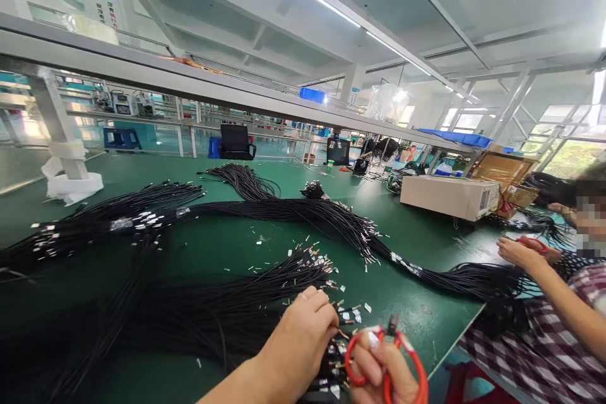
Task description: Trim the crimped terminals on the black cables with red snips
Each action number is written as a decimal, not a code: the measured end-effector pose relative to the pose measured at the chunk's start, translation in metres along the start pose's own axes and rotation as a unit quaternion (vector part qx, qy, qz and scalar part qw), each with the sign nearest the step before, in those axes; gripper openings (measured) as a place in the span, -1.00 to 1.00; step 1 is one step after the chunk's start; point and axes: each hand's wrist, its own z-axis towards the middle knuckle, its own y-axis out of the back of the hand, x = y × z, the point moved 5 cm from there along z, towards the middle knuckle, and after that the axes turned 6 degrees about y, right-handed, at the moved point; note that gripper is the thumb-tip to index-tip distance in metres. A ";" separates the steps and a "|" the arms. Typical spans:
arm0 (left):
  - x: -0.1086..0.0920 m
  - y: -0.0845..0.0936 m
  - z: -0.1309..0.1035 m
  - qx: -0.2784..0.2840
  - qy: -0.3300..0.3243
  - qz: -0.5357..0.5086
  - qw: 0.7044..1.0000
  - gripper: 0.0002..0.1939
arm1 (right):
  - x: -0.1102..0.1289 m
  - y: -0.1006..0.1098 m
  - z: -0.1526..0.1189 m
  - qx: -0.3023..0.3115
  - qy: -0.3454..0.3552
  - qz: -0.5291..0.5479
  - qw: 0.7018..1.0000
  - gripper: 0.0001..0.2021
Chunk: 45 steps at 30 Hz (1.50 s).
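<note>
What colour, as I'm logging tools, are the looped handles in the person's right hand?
The looped handles are red, seen best in the head view.

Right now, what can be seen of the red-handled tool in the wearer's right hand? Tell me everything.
The red-handled tool looks like scissors: two glossy, plastic-looking red loops, standing apart, with a short dark, metal-looking end between them. The right hand grips it, the dark end pointing away from the camera. It is at the lower right of the view, near the edge of the green table. Foreshortening hides whether its blades are open.
</note>
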 end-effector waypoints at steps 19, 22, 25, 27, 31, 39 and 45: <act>0.015 0.005 0.003 0.066 0.178 -0.469 0.863 -0.85 | -0.015 -0.010 0.031 0.065 0.117 -0.118 0.984 -0.58; 0.015 0.014 0.003 0.066 0.176 -0.453 0.871 -0.83 | -0.019 -0.014 0.033 0.075 0.103 -0.091 0.988 -0.60; 0.016 0.029 0.000 0.063 0.184 -0.406 0.893 -0.78 | -0.025 -0.019 0.033 0.117 0.070 -0.116 0.984 -0.62; 0.013 0.038 -0.001 0.072 0.173 -0.383 0.904 -0.78 | -0.027 -0.022 0.031 0.141 0.063 -0.168 0.974 -0.58; 0.011 0.043 -0.001 0.089 0.155 -0.409 0.895 -0.83 | -0.027 -0.029 0.026 0.149 0.077 -0.279 0.946 -0.48; 0.029 0.034 0.002 -0.002 0.204 -0.477 0.855 -0.76 | -0.019 -0.032 0.024 0.061 0.140 -0.274 0.950 -0.50; 0.024 0.032 0.001 0.021 0.190 -0.501 0.844 -0.73 | -0.021 -0.033 0.027 0.090 0.128 -0.235 0.959 -0.53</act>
